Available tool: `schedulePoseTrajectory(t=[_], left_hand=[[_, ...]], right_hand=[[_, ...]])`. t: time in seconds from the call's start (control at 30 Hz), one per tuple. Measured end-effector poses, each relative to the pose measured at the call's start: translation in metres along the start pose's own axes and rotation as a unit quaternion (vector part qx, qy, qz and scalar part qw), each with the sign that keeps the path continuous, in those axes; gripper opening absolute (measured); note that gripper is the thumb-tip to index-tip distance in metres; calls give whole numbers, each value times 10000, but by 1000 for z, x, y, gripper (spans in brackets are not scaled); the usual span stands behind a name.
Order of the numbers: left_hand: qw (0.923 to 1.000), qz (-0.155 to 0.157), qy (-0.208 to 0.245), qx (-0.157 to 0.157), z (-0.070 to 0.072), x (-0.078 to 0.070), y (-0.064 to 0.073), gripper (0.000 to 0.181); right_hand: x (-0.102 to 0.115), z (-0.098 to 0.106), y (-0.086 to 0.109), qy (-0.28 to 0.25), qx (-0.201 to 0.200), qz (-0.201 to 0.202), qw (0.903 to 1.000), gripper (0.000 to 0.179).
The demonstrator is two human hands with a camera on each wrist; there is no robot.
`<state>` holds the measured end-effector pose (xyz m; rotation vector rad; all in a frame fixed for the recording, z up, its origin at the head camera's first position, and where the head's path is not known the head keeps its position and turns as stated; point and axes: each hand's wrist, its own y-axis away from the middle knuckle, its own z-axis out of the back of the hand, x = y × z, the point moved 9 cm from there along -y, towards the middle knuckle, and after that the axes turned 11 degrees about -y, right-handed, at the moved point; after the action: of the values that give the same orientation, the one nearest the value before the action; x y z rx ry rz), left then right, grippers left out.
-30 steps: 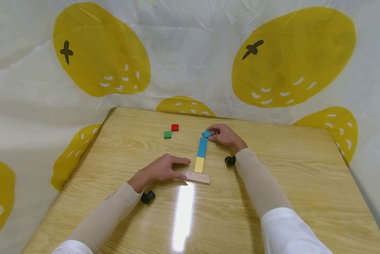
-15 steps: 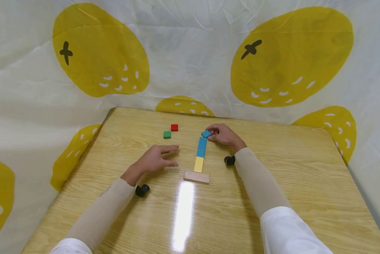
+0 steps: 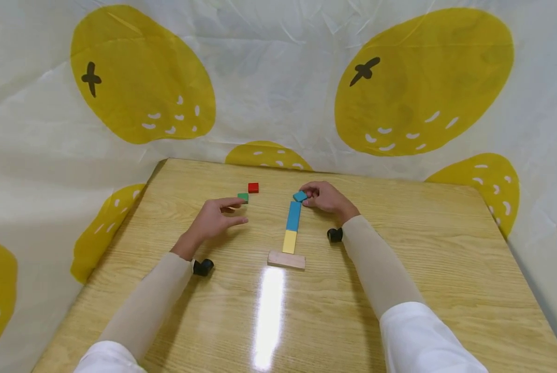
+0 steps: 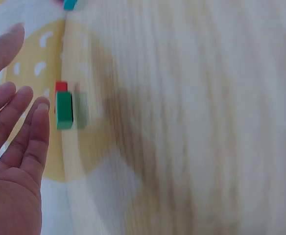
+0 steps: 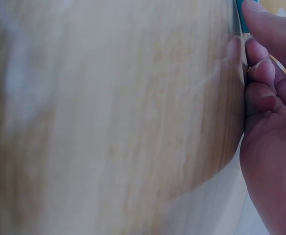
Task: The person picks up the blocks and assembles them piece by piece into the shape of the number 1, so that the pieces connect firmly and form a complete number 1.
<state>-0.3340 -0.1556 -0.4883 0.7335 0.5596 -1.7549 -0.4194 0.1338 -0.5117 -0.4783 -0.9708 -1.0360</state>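
My right hand (image 3: 327, 198) pinches a small blue block (image 3: 299, 196), set at a slant by the far end of a long blue block (image 3: 293, 216). Only a sliver of the small blue block (image 5: 241, 15) shows at the thumb in the right wrist view. Below the long blue block lies a yellow block (image 3: 289, 242), then a plain wooden block (image 3: 286, 260) placed crosswise. My left hand (image 3: 213, 218) has its fingers extended and holds nothing. Its index finger overlaps the green block (image 3: 243, 197) in the head view; the left wrist view shows a gap between them. A red block (image 3: 253, 187) lies just behind the green one.
All the blocks lie on a wood-grain table (image 3: 399, 248). A white cloth (image 3: 274, 93) with large yellow fruit shapes hangs behind it and along its sides. A bright reflection crosses the tabletop in front of the blocks.
My left hand has left the plain wooden block and moved away and to the left, toward the green block. My right hand stays on the small blue block.
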Motion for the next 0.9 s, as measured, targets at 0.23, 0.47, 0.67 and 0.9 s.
schedulePoseTrajectory(t=[0.23, 0.47, 0.67, 0.9], left_hand=[[9992, 238, -25, -314, 16, 16, -14, 58], [9976, 533, -303, -321, 24, 25, -28, 58], [9973, 592, -348, -265, 24, 31, -35, 57], [9982, 536, -233, -142, 17, 35, -40, 52]], right_hand=[[1, -1, 1, -38, 7, -45, 10000, 38], [4, 0, 1, -72, -9, -104, 9999, 38], [4, 2, 2, -7, -11, -100, 9999, 39], [5, 1, 2, -69, 11, -96, 9999, 38]])
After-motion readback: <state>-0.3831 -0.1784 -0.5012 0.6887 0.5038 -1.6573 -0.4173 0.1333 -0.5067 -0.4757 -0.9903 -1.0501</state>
